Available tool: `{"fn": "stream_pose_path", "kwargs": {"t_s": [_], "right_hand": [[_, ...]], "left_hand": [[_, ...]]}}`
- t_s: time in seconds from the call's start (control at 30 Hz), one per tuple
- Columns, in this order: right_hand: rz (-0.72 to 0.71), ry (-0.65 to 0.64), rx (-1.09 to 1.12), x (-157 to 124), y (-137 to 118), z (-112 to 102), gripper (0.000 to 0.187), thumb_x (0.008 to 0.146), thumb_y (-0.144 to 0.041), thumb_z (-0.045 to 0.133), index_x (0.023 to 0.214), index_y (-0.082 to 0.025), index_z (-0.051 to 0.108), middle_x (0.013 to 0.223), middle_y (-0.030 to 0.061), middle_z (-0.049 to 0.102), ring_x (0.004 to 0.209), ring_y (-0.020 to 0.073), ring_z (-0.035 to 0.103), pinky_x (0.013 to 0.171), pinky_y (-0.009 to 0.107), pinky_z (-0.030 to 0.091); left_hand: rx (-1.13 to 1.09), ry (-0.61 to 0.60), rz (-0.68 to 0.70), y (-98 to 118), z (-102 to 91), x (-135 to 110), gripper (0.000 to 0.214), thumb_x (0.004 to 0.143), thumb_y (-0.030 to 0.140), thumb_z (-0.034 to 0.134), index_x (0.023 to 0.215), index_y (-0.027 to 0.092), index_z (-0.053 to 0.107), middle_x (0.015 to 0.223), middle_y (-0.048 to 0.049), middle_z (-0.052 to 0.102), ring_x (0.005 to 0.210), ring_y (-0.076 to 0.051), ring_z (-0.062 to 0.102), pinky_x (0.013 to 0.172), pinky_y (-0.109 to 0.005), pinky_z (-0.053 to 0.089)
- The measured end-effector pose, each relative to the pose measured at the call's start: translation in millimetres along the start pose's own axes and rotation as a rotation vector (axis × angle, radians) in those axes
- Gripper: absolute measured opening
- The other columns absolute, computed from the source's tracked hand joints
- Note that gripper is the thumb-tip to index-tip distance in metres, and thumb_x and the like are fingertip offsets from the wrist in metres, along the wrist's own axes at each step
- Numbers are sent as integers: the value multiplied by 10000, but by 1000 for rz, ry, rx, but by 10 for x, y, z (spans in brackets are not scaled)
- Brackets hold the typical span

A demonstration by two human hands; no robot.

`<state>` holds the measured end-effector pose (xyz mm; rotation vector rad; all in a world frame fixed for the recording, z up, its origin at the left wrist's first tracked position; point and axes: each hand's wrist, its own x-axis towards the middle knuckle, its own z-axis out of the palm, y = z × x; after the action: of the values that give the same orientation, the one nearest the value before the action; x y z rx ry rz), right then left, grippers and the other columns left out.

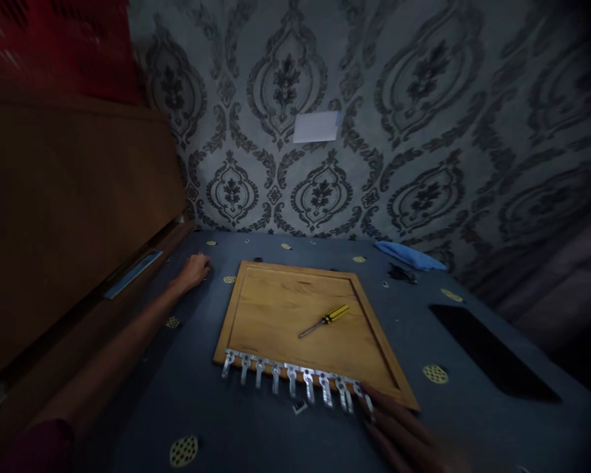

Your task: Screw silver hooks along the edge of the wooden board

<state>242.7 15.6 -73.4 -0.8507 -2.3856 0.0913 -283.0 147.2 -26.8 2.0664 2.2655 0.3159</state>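
A wooden panel (285,302) with a raised frame lies flat on the blue patterned cloth. Along its near edge runs a metal hook rail (291,374), its several silvery hooks hanging over the edge towards me. My right hand (406,430) has its fingers about the rail's right end, at the last hook. Across the panel's middle rests a screwdriver (325,320) with a yellow and black handle. Beyond the panel's left side, my left hand (196,270) is low at the cloth with curled fingers; whatever is in them is too small to make out.
At left stands a brown wooden cabinet (79,217), with a red plastic crate (79,52) on top. A dark flat slab (492,351) lies at right. Behind it are a blue cloth (408,255) and a small black object (402,273). A patterned wall (320,190) closes the back.
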Motion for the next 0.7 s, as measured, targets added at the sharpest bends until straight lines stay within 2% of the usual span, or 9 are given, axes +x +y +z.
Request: {"fn": "stream_pose_path", "kwargs": {"t_s": [0.13,0.4,0.53,0.7], "right_hand": [[32,8,3,96,-129,-84,339,1020,-335,464,1151,-257,767,1254,70,730,977,203,766,835,199,619],[2,5,-8,98,-124,-81,316,1009,-272,486,1138,-219,769,1276,99,712,969,212,770,830,219,634],[0,-14,-37,115,-166,-100,342,1025,-277,451,1154,-197,758,1271,114,715,978,209,767,846,228,632],[28,-10,-13,106,-168,-85,338,1028,-287,450,1144,-217,760,1282,106,708,973,220,769,822,266,650]], "left_hand": [[33,-12,94,0,-15,4,358,966,359,618,1268,169,589,1273,-105,613,1085,-236,640,910,-447,565],[103,-71,239,52,-42,49,341,971,353,611,1262,178,595,1275,-103,614,1088,-233,639,912,-439,564],[102,-101,237,78,-95,79,350,968,354,615,1266,173,592,1275,-105,613,1088,-235,639,911,-443,564],[43,-134,157,135,-170,8,350,965,356,620,1266,179,592,1277,-103,612,1095,-236,637,914,-440,563]]}}
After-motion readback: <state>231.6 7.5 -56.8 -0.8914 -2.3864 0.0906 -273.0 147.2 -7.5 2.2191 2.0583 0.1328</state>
